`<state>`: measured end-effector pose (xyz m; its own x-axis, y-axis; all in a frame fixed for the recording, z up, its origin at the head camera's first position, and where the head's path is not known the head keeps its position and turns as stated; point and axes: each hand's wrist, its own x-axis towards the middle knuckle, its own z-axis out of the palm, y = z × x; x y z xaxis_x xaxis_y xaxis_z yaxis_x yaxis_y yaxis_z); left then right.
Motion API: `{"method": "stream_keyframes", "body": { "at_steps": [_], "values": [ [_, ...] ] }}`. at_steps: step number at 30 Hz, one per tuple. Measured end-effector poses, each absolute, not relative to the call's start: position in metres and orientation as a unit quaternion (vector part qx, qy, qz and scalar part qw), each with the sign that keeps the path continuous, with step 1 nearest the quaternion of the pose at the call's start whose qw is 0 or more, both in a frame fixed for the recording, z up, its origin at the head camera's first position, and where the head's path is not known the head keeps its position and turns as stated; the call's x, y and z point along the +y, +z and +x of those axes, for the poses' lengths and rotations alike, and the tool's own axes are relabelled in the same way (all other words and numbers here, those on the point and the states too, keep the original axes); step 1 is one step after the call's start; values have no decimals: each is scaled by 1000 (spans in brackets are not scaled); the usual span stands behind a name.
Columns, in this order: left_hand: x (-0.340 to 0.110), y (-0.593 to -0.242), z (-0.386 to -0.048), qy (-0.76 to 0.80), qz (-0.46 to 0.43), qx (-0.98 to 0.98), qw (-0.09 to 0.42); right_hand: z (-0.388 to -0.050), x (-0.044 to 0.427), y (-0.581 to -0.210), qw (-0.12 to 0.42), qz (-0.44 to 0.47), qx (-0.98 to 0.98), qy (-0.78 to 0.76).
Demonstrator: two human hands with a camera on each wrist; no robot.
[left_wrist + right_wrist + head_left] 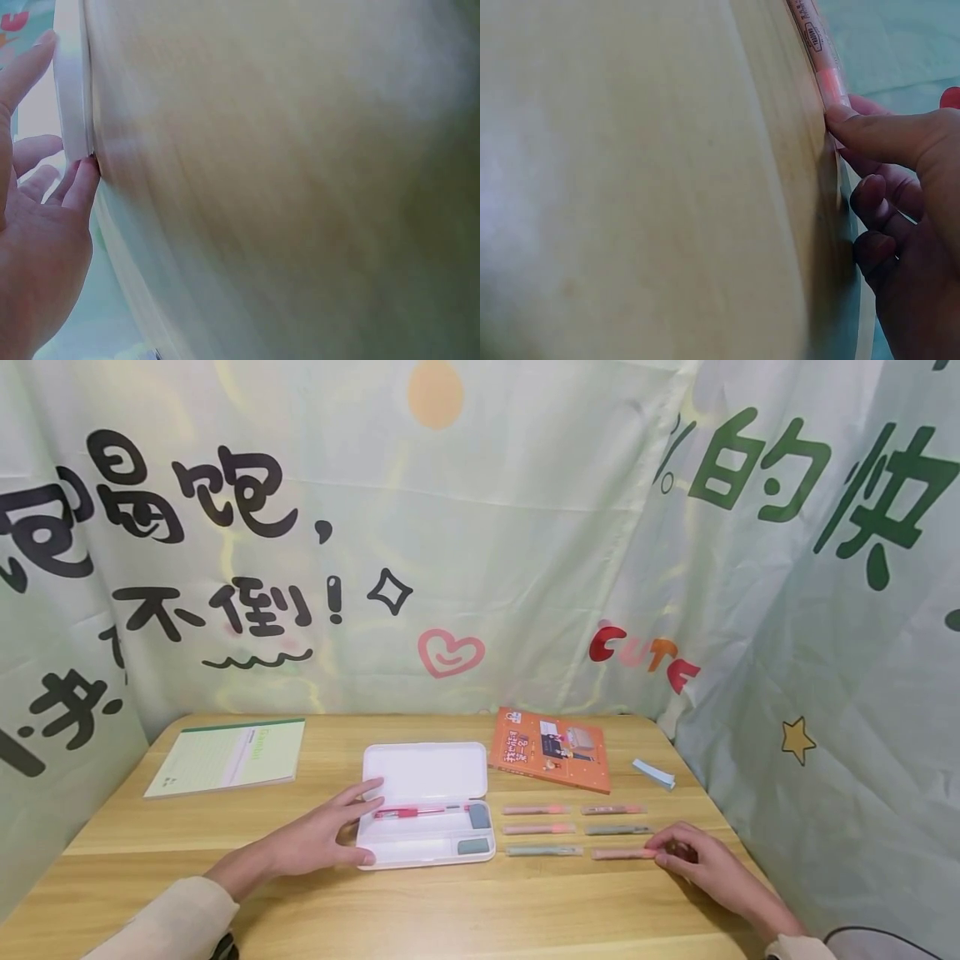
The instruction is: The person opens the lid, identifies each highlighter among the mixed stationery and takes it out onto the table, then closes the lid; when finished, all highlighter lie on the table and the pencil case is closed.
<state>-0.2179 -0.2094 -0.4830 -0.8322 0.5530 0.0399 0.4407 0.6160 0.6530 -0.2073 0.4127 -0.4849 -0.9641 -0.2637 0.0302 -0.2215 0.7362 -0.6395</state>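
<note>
A white pencil case (424,770) lies with its lid raised at the table's middle. In it are a red pen (408,813) and two grey-blue blocks, one a block (478,816) by the right wall. My left hand (318,839) rests its spread fingers and thumb against the case's left end, and the left wrist view shows fingertips on its edge. My right hand (701,860) pinches the end of a pink pen (622,854) between thumb and fingers, low at the table. Several other pens lie in two columns, among them a grey-green pen (543,851) and a grey pen (618,830).
A pale green notebook (225,758) lies at the back left of the wooden table (442,910). Behind the pens sits an orange book (551,749), and a small light-blue strip (654,774) is to its right. Printed curtains (525,568) hang round the table.
</note>
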Motion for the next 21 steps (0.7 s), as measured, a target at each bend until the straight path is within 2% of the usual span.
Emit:
{"method": "stream_keyframes", "body": {
  "at_steps": [21],
  "values": [
    [-209,-484,-218,341,279,894,83,-206,414,-487,22,-116,931,-346]
  ]
}}
